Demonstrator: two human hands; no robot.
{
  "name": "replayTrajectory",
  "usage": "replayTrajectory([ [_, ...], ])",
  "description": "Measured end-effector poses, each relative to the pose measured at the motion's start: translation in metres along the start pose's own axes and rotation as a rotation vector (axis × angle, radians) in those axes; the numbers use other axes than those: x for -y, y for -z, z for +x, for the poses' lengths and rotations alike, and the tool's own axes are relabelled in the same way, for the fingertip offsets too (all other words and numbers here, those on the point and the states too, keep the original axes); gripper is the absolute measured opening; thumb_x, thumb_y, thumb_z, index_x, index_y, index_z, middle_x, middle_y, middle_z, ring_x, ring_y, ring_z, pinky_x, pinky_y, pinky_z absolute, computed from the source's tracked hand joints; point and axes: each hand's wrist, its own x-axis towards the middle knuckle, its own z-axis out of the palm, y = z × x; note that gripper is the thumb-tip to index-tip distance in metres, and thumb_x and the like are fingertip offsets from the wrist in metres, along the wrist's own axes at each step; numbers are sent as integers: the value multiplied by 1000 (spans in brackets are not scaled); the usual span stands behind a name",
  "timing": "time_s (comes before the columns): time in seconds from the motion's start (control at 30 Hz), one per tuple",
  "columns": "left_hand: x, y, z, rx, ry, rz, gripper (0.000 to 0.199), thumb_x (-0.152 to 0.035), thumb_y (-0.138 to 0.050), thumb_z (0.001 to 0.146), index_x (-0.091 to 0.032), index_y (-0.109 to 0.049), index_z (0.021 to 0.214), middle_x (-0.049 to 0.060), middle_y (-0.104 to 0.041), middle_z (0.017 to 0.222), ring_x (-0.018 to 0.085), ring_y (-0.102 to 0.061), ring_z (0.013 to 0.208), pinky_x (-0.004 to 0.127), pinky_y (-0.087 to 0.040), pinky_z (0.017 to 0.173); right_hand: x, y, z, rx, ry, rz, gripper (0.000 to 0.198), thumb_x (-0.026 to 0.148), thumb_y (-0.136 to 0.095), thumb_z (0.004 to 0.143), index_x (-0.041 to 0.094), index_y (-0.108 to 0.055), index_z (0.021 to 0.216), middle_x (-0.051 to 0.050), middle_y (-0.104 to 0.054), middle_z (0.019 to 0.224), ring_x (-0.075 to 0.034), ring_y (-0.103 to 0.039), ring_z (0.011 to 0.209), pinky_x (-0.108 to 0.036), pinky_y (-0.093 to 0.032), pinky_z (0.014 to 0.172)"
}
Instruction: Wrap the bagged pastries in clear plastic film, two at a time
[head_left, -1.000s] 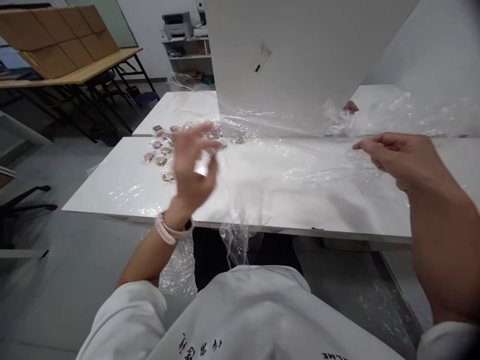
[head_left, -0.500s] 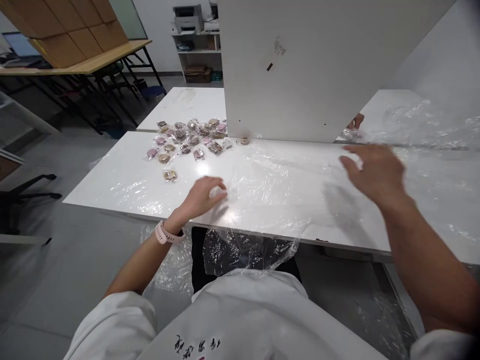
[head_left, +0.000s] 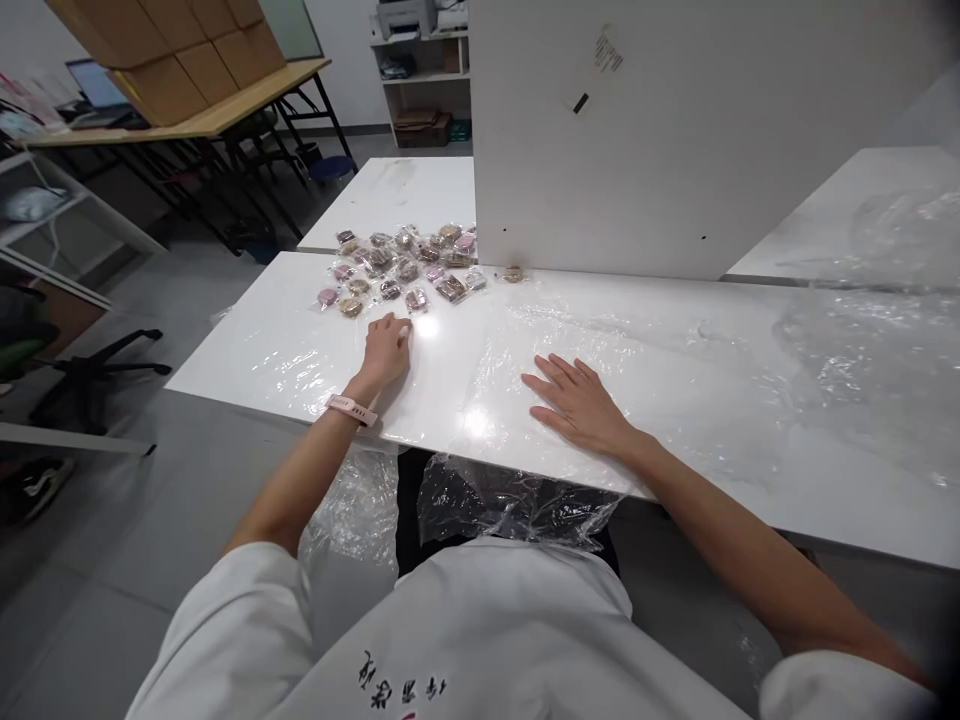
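Note:
My left hand [head_left: 386, 352], with a pale pink band on the wrist, is at the near edge of a heap of small wrapped sweets [head_left: 407, 270]. Its fingers curl downward and look closed; what is under them is hidden. The sweets are brown, pink and yellowish pieces in clear wrappers. Fingers spread, my right hand [head_left: 577, 400] rests flat on clear plastic film [head_left: 667, 350] spread over the white table [head_left: 247, 310]. Nothing is held in it.
A tall white panel [head_left: 600, 160] rises along the table's back edge. More crumpled film [head_left: 855, 340] lies to the right, and some hangs over the front edge at my lap. Cardboard boxes [head_left: 180, 85] stand on a wooden desk [head_left: 247, 100] at far left.
My right hand has come down from the right onto the film near the middle. My left hand has moved forward to the sweets, and the lone nearest sweet is now out of sight.

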Motion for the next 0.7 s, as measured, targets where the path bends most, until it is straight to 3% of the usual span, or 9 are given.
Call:
replayTrajectory([
  [0.1, -10, 0, 12, -20, -102, 11, 38, -11, -47, 79, -18, -66, 112, 17, -60, 127, 36, -46, 123, 59, -39, 103, 2, 3, 1, -4, -1, 0, 55, 62, -29, 99, 42, -35, 149, 4, -26, 164, -27, -20, 153, -58, -21, 123],
  [0.27, -26, 8, 52, -269, -65, -111, 40, -10, -48, 82, -19, -63, 119, 14, -53, 133, 33, -40, 130, 54, -36, 108, 2, 2, 1, -7, -3, -16, 52, 60, -25, 101, 40, -39, 147, 4, -30, 163, -22, -21, 152, -54, -21, 123],
  [0.43, -43, -6, 73, -80, 48, -42, 44, -33, -60, 84, -19, -60, 126, 17, -52, 137, 42, -36, 130, 62, -31, 107, -3, 7, 1, -40, -85, 4, 55, 54, -18, 104, 32, -46, 145, 0, -38, 159, -20, -27, 150, -48, -25, 122],
  [0.57, -48, -14, 72, -67, 43, 74, 33, -25, -51, 86, -20, -62, 117, 18, -56, 127, 41, -42, 124, 56, -38, 100, -20, 13, 0, -83, -252, -14, 55, 52, -15, 104, 34, -43, 148, 2, -37, 160, -22, -28, 150, -51, -25, 122],
  [0.7, -53, -3, 75, -19, 92, 59, 31, -17, -56, 79, -20, -61, 110, 17, -58, 117, 38, -49, 113, 52, -42, 93, -42, 12, 1, -126, -366, -67, 56, 53, -17, 104, 34, -43, 150, 1, -32, 162, -24, -26, 151, -52, -23, 122],
])
